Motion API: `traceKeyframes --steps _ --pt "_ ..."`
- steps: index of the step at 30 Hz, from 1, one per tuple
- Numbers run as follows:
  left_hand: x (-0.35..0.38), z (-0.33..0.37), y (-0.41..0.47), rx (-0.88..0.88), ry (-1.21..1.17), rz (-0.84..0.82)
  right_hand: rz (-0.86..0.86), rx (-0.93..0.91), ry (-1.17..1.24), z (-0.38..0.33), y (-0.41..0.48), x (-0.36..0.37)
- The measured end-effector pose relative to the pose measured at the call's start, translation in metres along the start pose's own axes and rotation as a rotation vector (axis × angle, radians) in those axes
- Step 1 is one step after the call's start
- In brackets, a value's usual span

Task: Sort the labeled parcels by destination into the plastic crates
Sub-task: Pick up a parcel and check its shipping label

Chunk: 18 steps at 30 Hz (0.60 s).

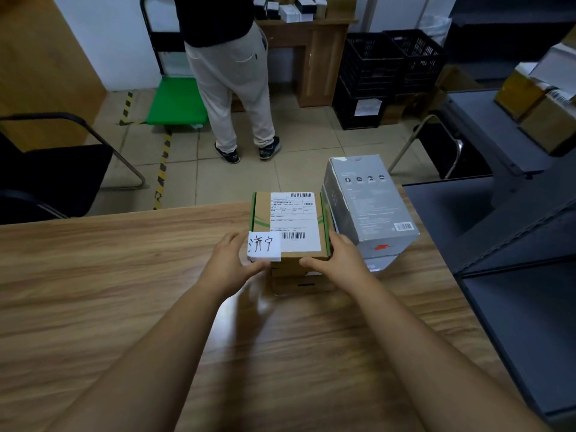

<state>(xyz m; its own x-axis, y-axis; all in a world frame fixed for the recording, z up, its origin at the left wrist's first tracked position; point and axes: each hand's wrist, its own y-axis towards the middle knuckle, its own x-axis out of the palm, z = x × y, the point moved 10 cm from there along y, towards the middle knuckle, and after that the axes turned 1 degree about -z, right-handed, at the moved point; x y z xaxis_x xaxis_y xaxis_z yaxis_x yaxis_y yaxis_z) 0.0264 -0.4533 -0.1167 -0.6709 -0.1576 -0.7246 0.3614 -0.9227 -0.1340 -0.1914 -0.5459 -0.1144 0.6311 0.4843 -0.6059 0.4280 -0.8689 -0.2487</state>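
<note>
As left hand (232, 260) and right hand (338, 257) grip the parcel (290, 224), note (264, 246) reads 济宁.

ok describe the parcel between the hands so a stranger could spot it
On the wooden table, near its far edge beside the tall grey box, a brown parcel is gripped by the left hand and right hand. Green edge stripes and a handwritten white note on its near-left corner set it apart.

The tabletop (124, 291) is smooth wood grain with a soft sheen. The parcel (261, 213) is matt brown cardboard and carries a white paper label (296, 219) and a paper note (264, 246). The grey box (374, 204) is matt printed card. The crates (371, 63) are black latticed plastic. The floor (311, 157) is smooth tile.
</note>
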Motion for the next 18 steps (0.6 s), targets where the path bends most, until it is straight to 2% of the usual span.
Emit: traceKeyframes --steps 4,8,18 --pt "-0.002 0.006 -0.001 0.051 -0.104 0.057 0.051 -0.007 0.020 0.007 -0.001 0.004" --pt "-0.019 0.024 -0.011 0.124 -0.147 0.127 0.113 -0.088 0.076 -0.008 -0.011 -0.007" --pt "-0.117 0.124 -0.046 0.277 -0.078 0.409 0.317 -0.401 0.106 -0.113 -0.045 -0.097"
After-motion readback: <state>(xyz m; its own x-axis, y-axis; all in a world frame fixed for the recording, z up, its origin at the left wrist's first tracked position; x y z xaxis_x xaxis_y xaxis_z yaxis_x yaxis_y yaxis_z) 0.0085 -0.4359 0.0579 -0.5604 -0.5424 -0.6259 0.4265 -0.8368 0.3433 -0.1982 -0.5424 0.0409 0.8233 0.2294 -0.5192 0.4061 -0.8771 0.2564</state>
